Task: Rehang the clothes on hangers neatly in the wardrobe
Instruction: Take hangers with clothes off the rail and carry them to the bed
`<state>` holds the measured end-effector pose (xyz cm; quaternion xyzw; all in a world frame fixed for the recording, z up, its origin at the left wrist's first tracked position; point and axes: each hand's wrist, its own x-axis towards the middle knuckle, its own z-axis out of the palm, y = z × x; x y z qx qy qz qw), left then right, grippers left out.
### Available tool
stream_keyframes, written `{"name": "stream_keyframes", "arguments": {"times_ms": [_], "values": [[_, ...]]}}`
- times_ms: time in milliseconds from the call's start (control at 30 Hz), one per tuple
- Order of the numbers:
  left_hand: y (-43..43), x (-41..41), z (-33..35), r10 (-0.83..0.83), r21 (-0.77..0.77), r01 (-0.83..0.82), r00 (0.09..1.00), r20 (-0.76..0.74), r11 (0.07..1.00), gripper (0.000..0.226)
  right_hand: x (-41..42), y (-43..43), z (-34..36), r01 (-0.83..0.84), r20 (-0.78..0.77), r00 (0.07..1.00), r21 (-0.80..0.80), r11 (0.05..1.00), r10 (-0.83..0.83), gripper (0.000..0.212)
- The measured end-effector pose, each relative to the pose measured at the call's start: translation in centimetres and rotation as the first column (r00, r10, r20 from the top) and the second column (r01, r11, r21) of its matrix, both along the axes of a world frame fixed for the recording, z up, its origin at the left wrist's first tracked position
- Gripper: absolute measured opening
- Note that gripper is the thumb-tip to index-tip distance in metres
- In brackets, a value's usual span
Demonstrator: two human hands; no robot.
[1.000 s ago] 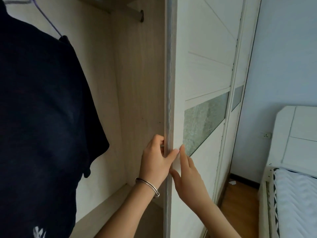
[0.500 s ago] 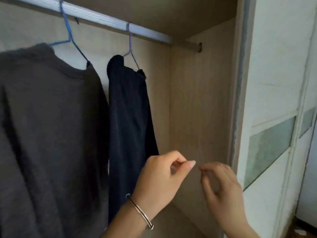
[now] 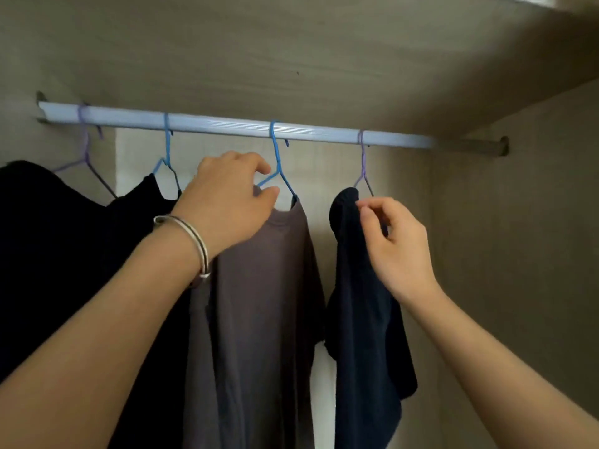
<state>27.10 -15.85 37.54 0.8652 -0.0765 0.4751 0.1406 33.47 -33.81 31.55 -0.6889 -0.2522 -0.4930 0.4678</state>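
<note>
Several garments hang on wire hangers from a pale rail (image 3: 227,124) inside the wardrobe. My left hand (image 3: 231,197), with a silver bangle on its wrist, grips the left arm of a blue hanger (image 3: 278,163) that carries a grey-brown T-shirt (image 3: 265,303). My right hand (image 3: 393,244) pinches the top edge of a navy garment (image 3: 363,319), which hangs bunched on a purple hanger (image 3: 363,166) at the right end. Two black garments (image 3: 48,241) hang further left, on another blue hanger (image 3: 167,150) and another purple hanger (image 3: 85,147).
The wardrobe's wooden side wall (image 3: 518,254) stands close on the right, past the navy garment. Its ceiling panel (image 3: 291,53) sits just above the rail. A bare stretch of rail lies between the navy garment's hanger and the right bracket (image 3: 502,146).
Both hands left the sliding door's edge and rose to the rail. The left now grips the blue hanger, and the right pinches the navy garment. The view swung left and up.
</note>
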Motion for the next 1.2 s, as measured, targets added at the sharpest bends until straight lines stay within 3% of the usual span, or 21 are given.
{"name": "stream_keyframes", "arguments": {"times_ms": [133, 233, 300, 400, 533, 567, 667, 900, 967, 1033, 1067, 1200], "values": [[0.0, 2.7, 4.0, 0.135, -0.045, -0.161, 0.925, -0.356, 0.986, 0.046, 3.3, 0.5, 5.3, -0.078, -0.221, 0.970, 0.097, 0.992, 0.097, 0.036], [0.2, 4.6, 5.0, -0.116, -0.325, -0.067, 0.851, -0.512, 0.943, 0.017, 5.6, 0.4, 7.3, -0.118, -0.422, 0.895, 0.087, 0.989, 0.144, 0.050], [0.4, 6.0, 5.3, -0.238, -0.440, -0.020, 0.817, -0.524, 0.898, 0.022, 6.9, 0.3, 8.0, -0.152, -0.516, 0.839, 0.084, 0.985, 0.174, 0.038], [-0.3, 7.3, 5.3, -0.228, -0.463, -0.075, 0.795, -0.563, 0.883, 0.020, 9.1, 0.5, 8.8, -0.221, -0.589, 0.752, 0.197, 0.955, 0.296, 0.016], [-1.8, 8.5, 5.4, -0.152, -0.425, -0.091, 0.850, -0.504, 0.901, 0.021, 12.0, 0.4, 9.6, -0.275, -0.571, 0.671, 0.401, 0.874, 0.473, 0.010], [-2.1, 8.7, 5.4, -0.124, -0.405, -0.090, 0.872, -0.473, 0.910, 0.026, 12.6, 0.3, 9.8, -0.271, -0.565, 0.675, 0.409, 0.872, 0.475, 0.002], [-2.7, 8.4, 5.8, -0.097, -0.433, -0.101, 0.906, -0.412, 0.896, 0.036, 13.8, 0.2, 10.0, -0.289, -0.531, 0.696, 0.409, 0.865, 0.484, 0.012], [-2.1, 6.2, 8.2, -0.064, -0.484, -0.037, 0.980, -0.191, 0.874, 0.032, 10.5, 2.7, 11.2, -0.498, -0.363, 0.640, 0.475, 0.725, 0.677, 0.011], [-1.4, 5.3, 8.0, -0.038, -0.436, -0.063, 0.975, -0.220, 0.898, 0.026, 8.5, 3.7, 11.0, -0.550, -0.362, 0.621, 0.430, 0.716, 0.695, 0.012], [-0.5, 3.8, 7.2, 0.034, -0.401, -0.132, 0.970, -0.241, 0.907, 0.020, 6.7, 5.1, 10.1, -0.627, -0.355, 0.563, 0.404, 0.666, 0.746, 0.026], [0.1, 3.3, 6.8, 0.076, -0.380, -0.167, 0.967, -0.243, 0.910, 0.028, 5.9, 5.9, 9.4, -0.663, -0.348, 0.535, 0.392, 0.638, 0.770, 0.031], [1.9, -0.2, 4.3, 0.168, -0.366, -0.241, 0.961, -0.221, 0.899, 0.032, 3.2, 8.4, 5.6, -0.778, -0.362, 0.389, 0.365, 0.512, 0.847, 0.032]]}}
